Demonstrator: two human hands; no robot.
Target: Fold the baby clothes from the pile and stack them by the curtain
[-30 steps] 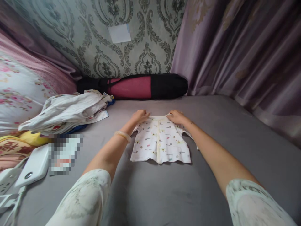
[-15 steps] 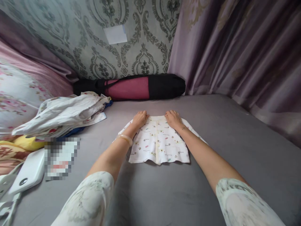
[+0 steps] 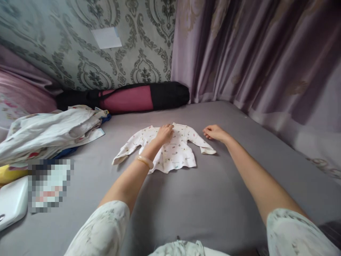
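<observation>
A small white baby shirt point(image 3: 174, 153) with a scattered little print lies spread on the grey sheet, both long sleeves out to the sides. My left hand point(image 3: 165, 133) is at the collar, its fingers bent and closed on the cloth; their tips are partly hidden. A pale bangle point(image 3: 145, 161) circles my left wrist. Just beyond the right shoulder of the shirt, my right hand point(image 3: 214, 132) hovers apart from the fabric. Its fingers are curled in, with nothing seen in them.
A pile of clothes point(image 3: 50, 131) lies on the left, near a blurred-out flat item point(image 3: 50, 186) and a white device point(image 3: 13, 199). Against the wall rests a long black and pink bag point(image 3: 128, 99). Purple curtains point(image 3: 239, 53) hang along the right side.
My right hand has left the shirt and moved right. My left hand is now at the middle of the collar. The sleeves now lie spread outward, and the view has swung right.
</observation>
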